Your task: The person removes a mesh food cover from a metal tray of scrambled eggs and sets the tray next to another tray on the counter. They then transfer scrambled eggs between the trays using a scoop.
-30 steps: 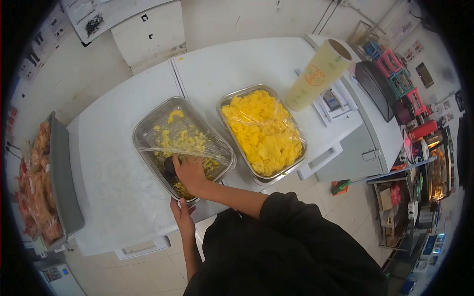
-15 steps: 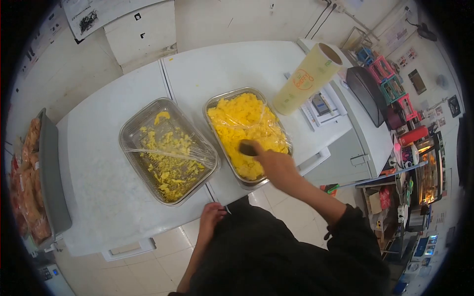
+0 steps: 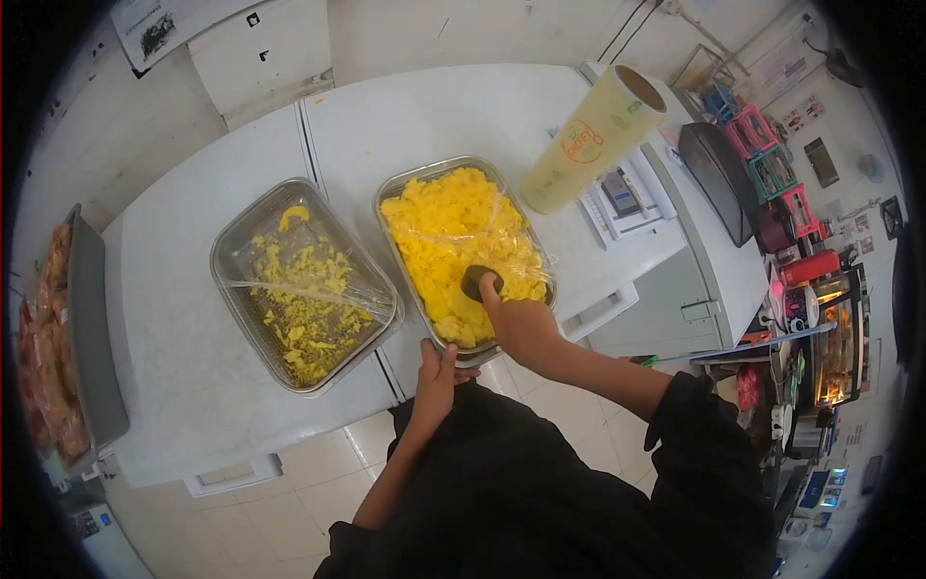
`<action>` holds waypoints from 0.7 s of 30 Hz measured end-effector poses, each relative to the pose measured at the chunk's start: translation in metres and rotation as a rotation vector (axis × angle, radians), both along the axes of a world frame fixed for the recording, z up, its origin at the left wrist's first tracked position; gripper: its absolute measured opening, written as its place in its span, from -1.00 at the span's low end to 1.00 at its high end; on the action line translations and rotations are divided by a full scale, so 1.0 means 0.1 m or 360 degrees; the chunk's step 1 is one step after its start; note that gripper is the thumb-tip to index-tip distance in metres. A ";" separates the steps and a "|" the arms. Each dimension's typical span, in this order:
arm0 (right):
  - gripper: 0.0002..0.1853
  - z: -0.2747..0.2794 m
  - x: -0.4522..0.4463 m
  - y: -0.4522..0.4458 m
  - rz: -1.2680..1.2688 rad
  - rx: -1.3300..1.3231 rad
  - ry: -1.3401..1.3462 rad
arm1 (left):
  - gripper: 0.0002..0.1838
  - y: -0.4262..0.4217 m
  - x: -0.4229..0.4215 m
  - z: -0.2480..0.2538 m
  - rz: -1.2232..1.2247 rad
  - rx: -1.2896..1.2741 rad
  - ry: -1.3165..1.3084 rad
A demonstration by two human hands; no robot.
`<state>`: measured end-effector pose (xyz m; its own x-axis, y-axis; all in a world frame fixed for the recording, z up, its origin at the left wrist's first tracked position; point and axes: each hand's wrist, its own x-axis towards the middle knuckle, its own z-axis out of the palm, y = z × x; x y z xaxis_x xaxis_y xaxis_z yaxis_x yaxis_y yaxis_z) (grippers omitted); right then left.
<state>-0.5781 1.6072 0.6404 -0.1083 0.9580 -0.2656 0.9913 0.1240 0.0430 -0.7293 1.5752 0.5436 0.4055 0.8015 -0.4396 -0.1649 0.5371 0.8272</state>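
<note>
A metal tray heaped with crumbled yellow food like scrambled egg stands at the middle of the white counter. Crumpled clear film lies over part of the food. Closed round a dark, round-ended tool, my right hand is above the near right part of the food. The tool's exact kind is unclear, and its lower part is hidden. At the tray's near edge, my left hand grips the rim, with some fingers beneath it.
Left of it sits a second metal tray with yellow scraps and film. A large roll of cling film stands behind right, beside a small device on papers. A grey crate of packaged food is at far left.
My left hand has come up from the counter's front edge to the filled tray's near rim. The right hand stays over the food with the dark tool. The view has shifted slightly.
</note>
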 end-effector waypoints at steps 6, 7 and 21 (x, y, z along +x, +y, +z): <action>-0.46 -0.01 -0.12 -0.14 0.0052 -0.0125 0.0099 | -0.73 -0.04 0.03 0.00 0.0110 0.0004 -0.0059; -0.46 0.02 -0.14 -0.16 0.0060 -0.0129 0.0098 | -0.74 -0.05 0.03 0.01 0.0124 0.0015 -0.0051; -0.67 0.17 0.05 0.26 0.0543 -0.0439 0.0270 | -0.68 -0.02 0.02 0.02 0.0158 -0.0087 -0.0129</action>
